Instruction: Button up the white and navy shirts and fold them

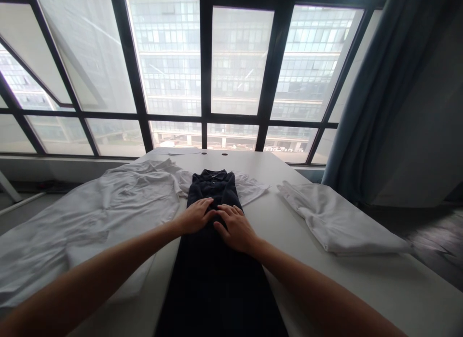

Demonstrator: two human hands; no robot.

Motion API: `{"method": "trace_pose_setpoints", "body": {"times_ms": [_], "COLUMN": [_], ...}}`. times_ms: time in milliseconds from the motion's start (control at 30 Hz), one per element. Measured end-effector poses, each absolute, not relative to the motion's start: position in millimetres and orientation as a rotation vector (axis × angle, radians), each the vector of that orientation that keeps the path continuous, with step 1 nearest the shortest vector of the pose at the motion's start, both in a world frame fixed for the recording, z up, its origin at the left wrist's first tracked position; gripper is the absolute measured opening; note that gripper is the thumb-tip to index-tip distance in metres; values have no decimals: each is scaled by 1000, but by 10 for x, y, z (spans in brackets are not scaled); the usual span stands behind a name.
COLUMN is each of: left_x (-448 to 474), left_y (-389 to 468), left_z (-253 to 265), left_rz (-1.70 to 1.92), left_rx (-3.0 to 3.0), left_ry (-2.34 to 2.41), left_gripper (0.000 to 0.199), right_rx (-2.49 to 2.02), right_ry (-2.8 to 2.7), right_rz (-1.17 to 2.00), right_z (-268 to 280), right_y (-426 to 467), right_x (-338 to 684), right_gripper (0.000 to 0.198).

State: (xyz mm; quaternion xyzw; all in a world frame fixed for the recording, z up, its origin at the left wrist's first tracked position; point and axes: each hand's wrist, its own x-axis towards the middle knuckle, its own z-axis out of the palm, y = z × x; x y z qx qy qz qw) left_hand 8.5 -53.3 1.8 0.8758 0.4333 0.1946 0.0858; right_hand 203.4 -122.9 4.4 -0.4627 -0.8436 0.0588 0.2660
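A dark collared shirt (212, 185) lies lengthwise on the white table, its collar at the far end and its sides folded in to a narrow strip. My left hand (197, 215) rests flat on its left side, fingers stretched out. Beside it, my right hand (235, 226) lies on the same cloth with fingers spread, and the two hands nearly meet at the middle. Neither hand grips anything. The near end of the dark cloth runs down to the bottom edge of the view, where its details are lost in shadow.
White garments (126, 197) spread over the left side of the table (267, 163). Another white piece (249, 187) shows behind the dark shirt. At right lies a folded white cloth (340, 221). Windows (173, 62) stand beyond, with a grey-blue curtain (365, 115) at right.
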Motion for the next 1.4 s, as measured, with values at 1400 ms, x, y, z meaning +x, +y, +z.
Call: {"method": "trace_pose_setpoints", "body": {"times_ms": [1400], "left_x": [-515], "left_y": [-2137], "left_z": [971], "left_rz": [413], "left_rx": [2225], "left_ry": [497], "left_gripper": [24], "right_rx": [-801], "right_ry": [-2566], "right_rz": [1307], "right_z": [1197], "right_y": [-2297], "right_x": [2572], "right_gripper": [20]}}
